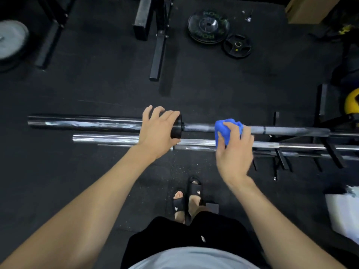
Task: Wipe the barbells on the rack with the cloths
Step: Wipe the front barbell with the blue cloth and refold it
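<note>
Across the middle of the view, the upper barbell [281, 130] lies level on the black rack [279, 158], its thick sleeve reaching out left past the collar. Right hand [234, 150] has its grip clamped on the bunched blue cloth [227, 131], which it presses around the thin shaft just right of the collar. Left hand [159, 131] rests over the collar with fingers spread and loosely curved, steadying the bar rather than clenching it. To wipe well, I judge the cloth should wrap the shaft fully and slide in long strokes toward the rack end, while the left hand stops the bar rolling. A second barbell [108, 138], chrome, lies just below and close alongside, so knuckles have little room underneath. Rightward travel ends where the rack's uprights meet the shaft. Leftward, the sleeve hangs free over open rubber floor [97, 84]; weight plates [208, 26] lie well apart behind.
</note>
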